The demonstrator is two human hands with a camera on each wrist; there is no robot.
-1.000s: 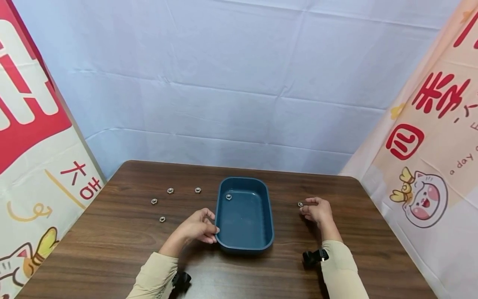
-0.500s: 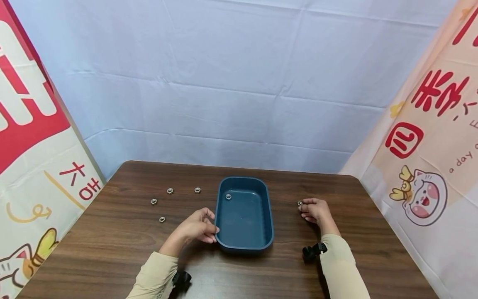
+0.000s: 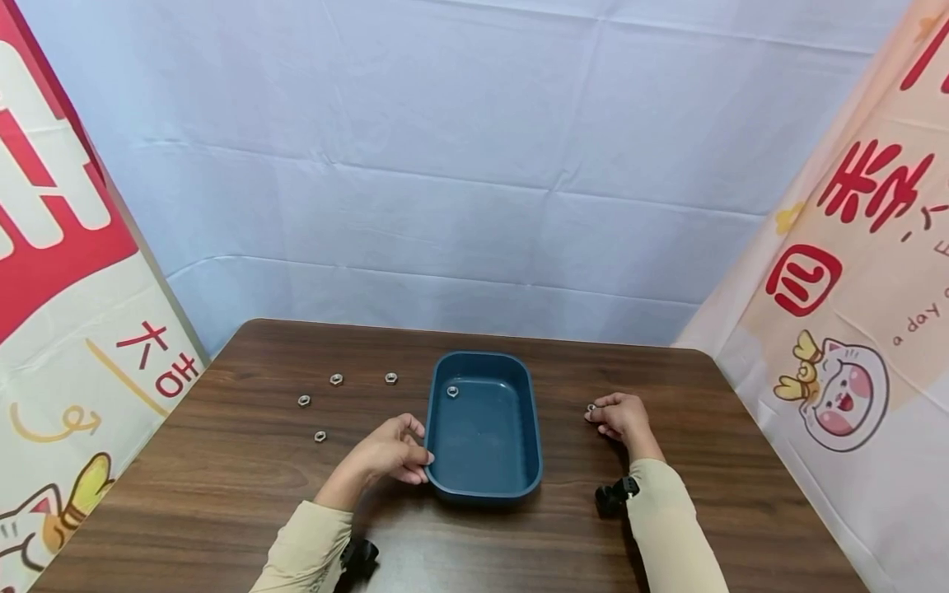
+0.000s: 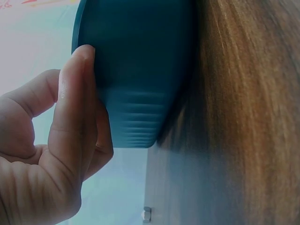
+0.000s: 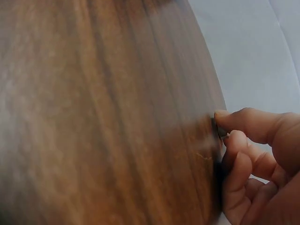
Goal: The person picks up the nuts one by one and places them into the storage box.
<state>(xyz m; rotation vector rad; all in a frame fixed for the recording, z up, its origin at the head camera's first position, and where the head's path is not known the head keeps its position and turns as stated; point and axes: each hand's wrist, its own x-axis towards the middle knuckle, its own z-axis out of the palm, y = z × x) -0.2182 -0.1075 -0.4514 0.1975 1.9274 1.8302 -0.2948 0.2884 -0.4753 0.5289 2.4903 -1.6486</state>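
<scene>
A blue rectangular plastic tray [image 3: 485, 441] stands on the table, with one hex nut [image 3: 453, 392] lying inside near its far left corner. My left hand [image 3: 393, 450] holds the tray's near left side, thumb at the rim and fingers against the outer wall, as the left wrist view also shows. To the right of the tray, my right hand [image 3: 621, 417] pinches another hex nut [image 3: 591, 408] between thumb and fingertips, close over the tabletop. In the right wrist view that nut [image 5: 222, 133] is mostly hidden by the fingers.
Several hex nuts lie left of the tray, among them a far nut [image 3: 391, 379] and a near nut [image 3: 320, 436]. The brown wooden table [image 3: 222, 461] ends at a pale cloth backdrop [image 3: 445, 206], with printed banners at both sides.
My right hand has drawn slightly left, toward the tray, and the nut at its fingertips has shifted with it. My left hand and the tray have stayed in place.
</scene>
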